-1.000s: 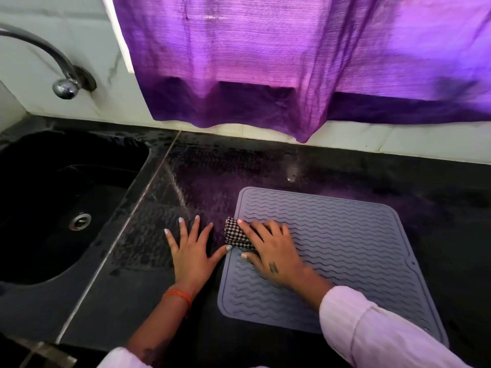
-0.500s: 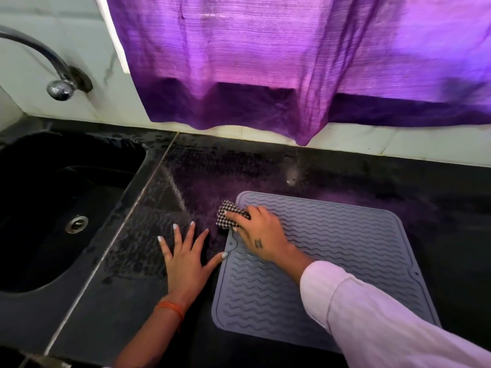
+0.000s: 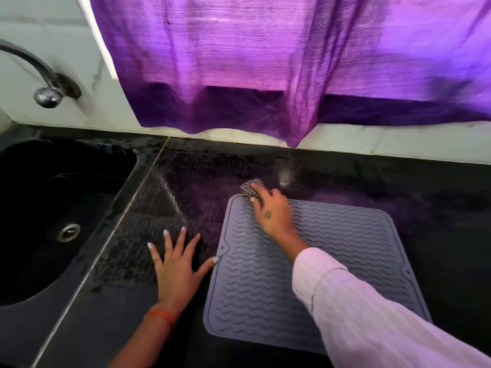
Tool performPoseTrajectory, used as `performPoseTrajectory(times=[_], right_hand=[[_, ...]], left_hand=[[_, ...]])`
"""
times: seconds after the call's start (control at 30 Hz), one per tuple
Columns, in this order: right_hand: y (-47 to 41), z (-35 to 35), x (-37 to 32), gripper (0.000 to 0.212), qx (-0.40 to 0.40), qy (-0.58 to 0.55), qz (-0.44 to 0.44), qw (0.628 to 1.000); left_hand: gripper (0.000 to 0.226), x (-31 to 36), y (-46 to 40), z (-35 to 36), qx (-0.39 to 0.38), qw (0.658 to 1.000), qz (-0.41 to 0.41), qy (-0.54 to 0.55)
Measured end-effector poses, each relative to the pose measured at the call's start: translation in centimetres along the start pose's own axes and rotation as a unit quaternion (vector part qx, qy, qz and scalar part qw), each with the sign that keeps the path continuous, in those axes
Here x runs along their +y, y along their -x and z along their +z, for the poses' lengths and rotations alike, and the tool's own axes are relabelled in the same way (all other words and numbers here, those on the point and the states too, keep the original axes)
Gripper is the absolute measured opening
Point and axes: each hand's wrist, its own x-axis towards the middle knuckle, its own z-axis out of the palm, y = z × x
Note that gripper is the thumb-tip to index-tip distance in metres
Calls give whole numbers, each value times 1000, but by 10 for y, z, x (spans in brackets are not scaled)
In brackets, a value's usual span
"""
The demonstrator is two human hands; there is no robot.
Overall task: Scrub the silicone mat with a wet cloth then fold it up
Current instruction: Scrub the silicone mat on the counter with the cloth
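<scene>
The grip of the right hand (image 3: 273, 211) is closed on a small checked cloth (image 3: 251, 188), fingers curled over it and pressing it down at the far-left corner of the silicone mat (image 3: 332, 251), where the cloth overhangs the mat's edge onto the bench (image 3: 425, 192). The right arm reaches forward across the mat in a loose pale sleeve (image 3: 372, 320), wrist bare, a small mark on the back of the hand. The left hand (image 3: 178, 269) grips nothing: it lies flat, palm down, all 5 fingers spread wide on the bench just left of the mat, thumb tip touching the mat's left edge. An orange band (image 3: 160, 316) circles its wrist.

The mat is grey, square with rounded corners, ribbed with wavy ridges inside a raised border, lying flat towards the near-right part of the bench. The bench is dark, glossy stone, speckled with moisture. A black sink (image 3: 61, 208) is set in its left side, and a purple curtain (image 3: 265, 62) hangs above the far edge.
</scene>
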Motion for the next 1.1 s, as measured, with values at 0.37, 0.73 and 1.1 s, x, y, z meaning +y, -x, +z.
performPoseTrajectory(times=[0.37,0.73,1.1], right_hand=[[55,-108,172,61,215,-128,397,883],[34,-86,128,48,74,55,312,946],[5,-13,-3,55,-66,75,51,994]], left_hand=[[110,-1,0,0,0,1000,14,19],[111,-1,1,1,2,1000,11,17],[110,-1,1,4,18,1000,6,16]])
